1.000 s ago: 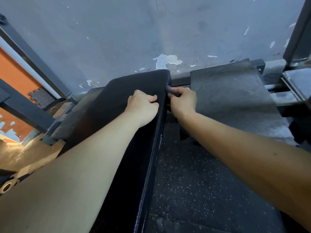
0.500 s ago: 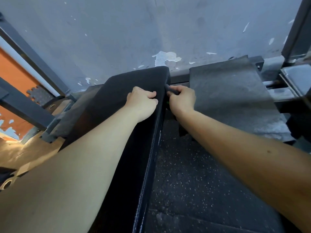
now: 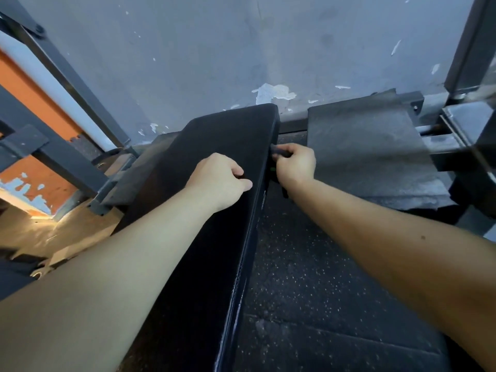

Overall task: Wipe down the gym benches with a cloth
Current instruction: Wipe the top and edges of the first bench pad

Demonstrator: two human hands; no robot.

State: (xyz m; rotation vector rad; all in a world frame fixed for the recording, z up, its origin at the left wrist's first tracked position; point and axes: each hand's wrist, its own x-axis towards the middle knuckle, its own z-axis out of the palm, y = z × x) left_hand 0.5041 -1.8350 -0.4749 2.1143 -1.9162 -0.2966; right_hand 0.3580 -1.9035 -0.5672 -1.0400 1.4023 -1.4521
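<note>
A black padded bench (image 3: 228, 135) runs from the bottom of the head view up to the grey wall. My left hand (image 3: 218, 181) rests on top of the pad near its right edge, fingers curled into a loose fist with nothing visible in it. My right hand (image 3: 295, 165) grips a short dark handle (image 3: 276, 151) that sticks out from the bench's right side, just below the pad. No cloth is in view.
A grey rubber mat (image 3: 362, 146) lies tilted to the right of the bench, over speckled black flooring (image 3: 308, 277). Dark steel rack beams (image 3: 67, 162) cross at the left, and an upright post (image 3: 469, 49) stands at the right. The chipped grey wall (image 3: 214, 49) closes off the far end.
My left hand has slid a little back toward me along the pad, away from its right edge. My right hand keeps its grip on the handle.
</note>
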